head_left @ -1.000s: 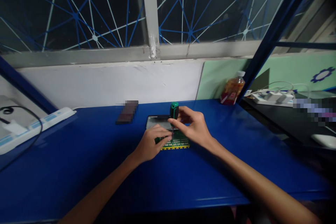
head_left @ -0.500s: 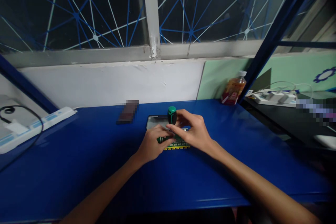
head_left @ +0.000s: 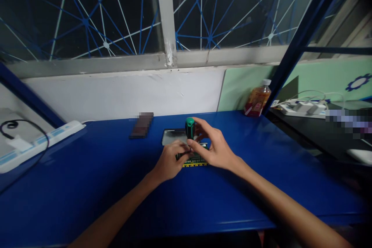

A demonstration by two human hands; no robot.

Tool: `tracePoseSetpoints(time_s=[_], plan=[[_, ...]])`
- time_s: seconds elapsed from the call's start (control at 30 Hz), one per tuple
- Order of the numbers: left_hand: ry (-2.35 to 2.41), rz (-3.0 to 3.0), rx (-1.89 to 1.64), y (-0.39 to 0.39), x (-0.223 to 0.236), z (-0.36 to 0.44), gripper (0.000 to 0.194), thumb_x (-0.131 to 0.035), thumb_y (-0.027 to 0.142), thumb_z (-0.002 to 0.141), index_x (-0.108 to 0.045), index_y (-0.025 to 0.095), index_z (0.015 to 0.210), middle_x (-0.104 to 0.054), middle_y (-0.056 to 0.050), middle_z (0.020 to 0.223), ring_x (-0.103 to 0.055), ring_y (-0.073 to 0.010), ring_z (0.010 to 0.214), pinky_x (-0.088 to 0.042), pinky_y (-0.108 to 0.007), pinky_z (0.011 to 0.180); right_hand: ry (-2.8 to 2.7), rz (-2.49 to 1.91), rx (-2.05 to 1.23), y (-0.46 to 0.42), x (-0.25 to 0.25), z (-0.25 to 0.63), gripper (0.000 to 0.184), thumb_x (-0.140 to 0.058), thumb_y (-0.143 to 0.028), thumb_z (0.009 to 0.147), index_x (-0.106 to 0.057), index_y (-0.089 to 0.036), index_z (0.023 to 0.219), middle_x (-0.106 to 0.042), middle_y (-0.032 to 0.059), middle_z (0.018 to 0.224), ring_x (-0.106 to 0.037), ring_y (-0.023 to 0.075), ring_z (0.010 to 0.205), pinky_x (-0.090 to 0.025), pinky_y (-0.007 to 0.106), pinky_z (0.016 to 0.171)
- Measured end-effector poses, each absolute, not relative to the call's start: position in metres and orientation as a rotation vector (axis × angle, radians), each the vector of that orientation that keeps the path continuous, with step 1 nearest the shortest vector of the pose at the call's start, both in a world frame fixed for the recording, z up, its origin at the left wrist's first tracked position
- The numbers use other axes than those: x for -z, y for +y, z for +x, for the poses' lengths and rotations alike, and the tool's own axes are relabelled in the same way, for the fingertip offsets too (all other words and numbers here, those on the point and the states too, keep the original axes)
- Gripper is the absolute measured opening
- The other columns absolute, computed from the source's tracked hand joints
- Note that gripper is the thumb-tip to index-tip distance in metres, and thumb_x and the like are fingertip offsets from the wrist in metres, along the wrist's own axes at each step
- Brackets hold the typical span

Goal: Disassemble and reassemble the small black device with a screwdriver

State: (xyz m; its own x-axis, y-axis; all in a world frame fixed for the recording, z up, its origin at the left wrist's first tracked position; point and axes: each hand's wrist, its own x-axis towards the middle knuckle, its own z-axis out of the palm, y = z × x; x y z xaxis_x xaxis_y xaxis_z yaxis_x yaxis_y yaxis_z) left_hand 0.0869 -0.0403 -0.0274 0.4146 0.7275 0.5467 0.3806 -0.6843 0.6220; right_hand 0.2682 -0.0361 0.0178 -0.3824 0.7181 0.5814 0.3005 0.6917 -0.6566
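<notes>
- The green-and-black screwdriver (head_left: pixel 190 127) is held upright between the curled fingers of the right hand (head_left: pixel 213 143);
- the green board (head_left: pixel 196 158), on the blue table (head_left: pixel 139 205), is partly covered by the left hand (head_left: pixel 172 160); whether anything is pinched by its bent fingers cannot be told.

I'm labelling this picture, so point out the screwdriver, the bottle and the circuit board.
screwdriver (head_left: pixel 190 128): head view, on its green and black handle
bottle (head_left: pixel 257 100): head view, on the middle of its body
circuit board (head_left: pixel 197 160): head view, near its yellow edge
</notes>
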Motion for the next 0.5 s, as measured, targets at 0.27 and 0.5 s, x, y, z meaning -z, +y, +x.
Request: tracePoseSetpoints(time_s=[0.27, 0.5], plan=[[0.952, 2.421, -1.105, -0.0420, 0.0217, 0.0868, 0.014, -0.056, 0.020, 0.088, -0.069, 0.019, 0.083, -0.067, -0.004, 0.078, -0.060, -0.0191, 0.076, -0.049, -0.033, 0.069, -1.955, -0.748, -0.618, -0.0332, -0.0099, 0.2715, 0.056, -0.057, -0.026, 0.082, -0.040, -0.020, 0.135, -0.062, 0.0041, 0.092, -0.061, 0.0177, 0.076, -0.056, 0.036, 0.070], [1.007, 2.426, -1.196, -0.0382, 0.0304, 0.0850, 0.011, -0.065, 0.025, 0.083, -0.069, 0.017, 0.076, -0.066, -0.003, 0.069, -0.059, -0.0169, 0.067, -0.048, -0.030, 0.063, -1.947, -0.803, -0.563, -0.0329, -0.0090, 0.2692, 0.055, -0.065, -0.038, 0.080, -0.045, -0.022, 0.128, -0.060, 0.0026, 0.087, -0.058, 0.0168, 0.071, -0.055, 0.036, 0.069]])
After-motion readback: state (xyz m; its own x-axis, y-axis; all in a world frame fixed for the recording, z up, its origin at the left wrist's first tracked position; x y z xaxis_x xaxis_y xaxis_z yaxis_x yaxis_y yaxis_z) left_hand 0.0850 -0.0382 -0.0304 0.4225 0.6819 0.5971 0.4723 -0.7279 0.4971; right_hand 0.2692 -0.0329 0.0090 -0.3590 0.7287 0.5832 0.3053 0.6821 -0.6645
